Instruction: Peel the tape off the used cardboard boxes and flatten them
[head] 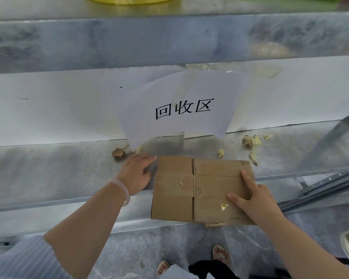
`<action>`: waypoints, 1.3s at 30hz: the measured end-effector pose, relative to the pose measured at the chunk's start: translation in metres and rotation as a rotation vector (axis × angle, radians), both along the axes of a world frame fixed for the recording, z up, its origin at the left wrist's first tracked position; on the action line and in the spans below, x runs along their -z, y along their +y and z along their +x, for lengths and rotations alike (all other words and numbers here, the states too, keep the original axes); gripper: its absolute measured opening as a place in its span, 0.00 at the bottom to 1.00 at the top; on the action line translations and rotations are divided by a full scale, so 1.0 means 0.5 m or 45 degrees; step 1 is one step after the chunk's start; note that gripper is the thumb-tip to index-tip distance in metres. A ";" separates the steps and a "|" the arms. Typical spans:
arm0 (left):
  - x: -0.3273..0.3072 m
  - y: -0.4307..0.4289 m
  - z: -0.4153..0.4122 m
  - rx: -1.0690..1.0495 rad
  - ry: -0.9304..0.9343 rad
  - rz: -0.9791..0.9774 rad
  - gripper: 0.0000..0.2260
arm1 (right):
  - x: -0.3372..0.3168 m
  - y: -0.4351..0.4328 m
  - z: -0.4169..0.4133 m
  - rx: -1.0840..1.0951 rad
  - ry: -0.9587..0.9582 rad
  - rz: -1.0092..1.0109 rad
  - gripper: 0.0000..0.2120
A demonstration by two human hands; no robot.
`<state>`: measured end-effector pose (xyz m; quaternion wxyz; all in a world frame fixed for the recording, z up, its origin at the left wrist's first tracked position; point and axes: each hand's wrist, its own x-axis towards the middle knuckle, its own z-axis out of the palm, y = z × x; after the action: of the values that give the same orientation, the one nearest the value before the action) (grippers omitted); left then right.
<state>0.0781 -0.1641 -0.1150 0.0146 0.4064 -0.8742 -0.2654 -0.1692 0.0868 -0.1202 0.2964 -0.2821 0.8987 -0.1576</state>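
A flattened brown cardboard box (191,188) lies on the grey metal shelf (48,178), its near edge hanging over the shelf's front. It shows torn patches and a small yellow sticker (224,206). My right hand (254,200) rests on the box's right side with fingers straight, pressing it flat. My left hand (137,172), with a white bracelet on the wrist, lies on the shelf just left of the box, fingers relaxed and reaching toward its far left corner.
A white paper sign (181,109) with black characters is taped to the white back panel (48,109). Crumpled yellowish tape scraps (251,140) and a brown cardboard scrap (119,152) lie behind the box. An upper shelf (129,39) overhangs. My feet stand on the floor below.
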 end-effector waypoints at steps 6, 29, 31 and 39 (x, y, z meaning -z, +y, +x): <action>-0.009 0.005 0.008 -0.052 0.012 0.114 0.25 | -0.001 -0.005 0.002 -0.010 0.017 0.015 0.44; -0.003 0.014 0.036 -0.244 0.216 0.045 0.19 | 0.001 -0.013 0.009 -0.025 0.029 0.031 0.44; -0.005 0.015 0.040 -0.264 0.169 0.002 0.15 | 0.001 -0.014 0.008 -0.026 0.030 0.034 0.44; 0.003 0.036 0.052 -0.163 0.150 -0.081 0.13 | 0.001 -0.019 0.012 -0.009 0.016 0.019 0.45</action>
<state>0.1042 -0.1459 -0.1167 0.0958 0.4446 -0.8520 -0.2594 -0.1632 0.0775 -0.1205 0.2932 -0.2843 0.9007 -0.1481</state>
